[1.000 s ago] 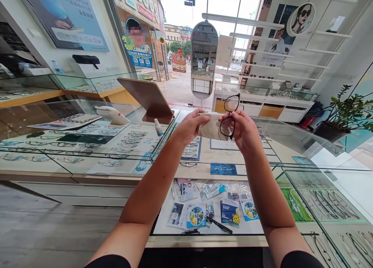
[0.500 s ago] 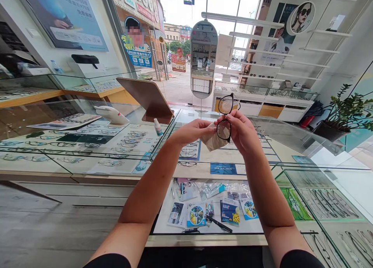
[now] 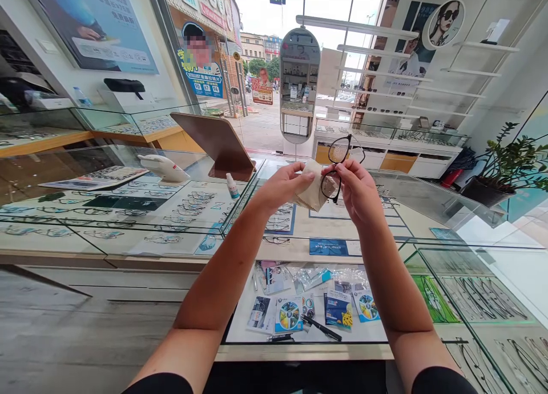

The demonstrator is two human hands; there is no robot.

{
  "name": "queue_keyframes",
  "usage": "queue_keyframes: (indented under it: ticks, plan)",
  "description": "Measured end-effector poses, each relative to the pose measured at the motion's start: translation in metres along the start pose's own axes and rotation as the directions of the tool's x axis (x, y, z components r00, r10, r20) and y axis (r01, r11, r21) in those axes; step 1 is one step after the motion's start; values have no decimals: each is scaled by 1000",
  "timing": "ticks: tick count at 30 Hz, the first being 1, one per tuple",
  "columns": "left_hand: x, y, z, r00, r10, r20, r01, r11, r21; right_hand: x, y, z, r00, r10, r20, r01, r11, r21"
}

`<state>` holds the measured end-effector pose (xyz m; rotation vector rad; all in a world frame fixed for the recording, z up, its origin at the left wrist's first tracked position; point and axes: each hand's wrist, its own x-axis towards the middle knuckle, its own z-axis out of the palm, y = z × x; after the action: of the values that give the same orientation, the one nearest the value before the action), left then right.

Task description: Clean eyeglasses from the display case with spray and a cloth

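Note:
Above the glass counter, my right hand [image 3: 359,188] pinches a pair of dark-rimmed eyeglasses [image 3: 339,150] near the bridge. The glasses are turned on end, one lens above the other. My left hand [image 3: 285,184] is closed on a cream cleaning cloth [image 3: 314,191], gripped between thumb and fingers. The cloth hangs beside the lower lens and its edge shows behind that rim; whether it touches the lens I cannot tell.
A small white bottle [image 3: 232,186] stands left of my arms, near a tilted brown-backed mirror or board [image 3: 214,143] and a white hand-shaped display [image 3: 165,170]. Packets and a black pen [image 3: 321,328] lie below. A potted plant [image 3: 492,177] stands at right.
The cloth has come up and away from the lower lens, showing more of itself above my left fingers. The glasses have shifted slightly right and turned a little.

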<state>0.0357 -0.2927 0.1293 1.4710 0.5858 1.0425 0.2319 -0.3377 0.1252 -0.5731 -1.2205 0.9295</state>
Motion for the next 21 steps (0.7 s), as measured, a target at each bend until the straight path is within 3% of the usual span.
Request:
queue_keyframes:
  ticks: [8, 21]
  plan:
    - [-7, 8, 13, 996, 76, 48, -78, 996, 42, -2, 4, 2, 999, -17, -33, 18, 1000, 20]
    - [-9, 6, 21, 973, 228, 25, -229, 971, 63, 0, 8, 1, 996, -44, -73, 45, 999, 19]
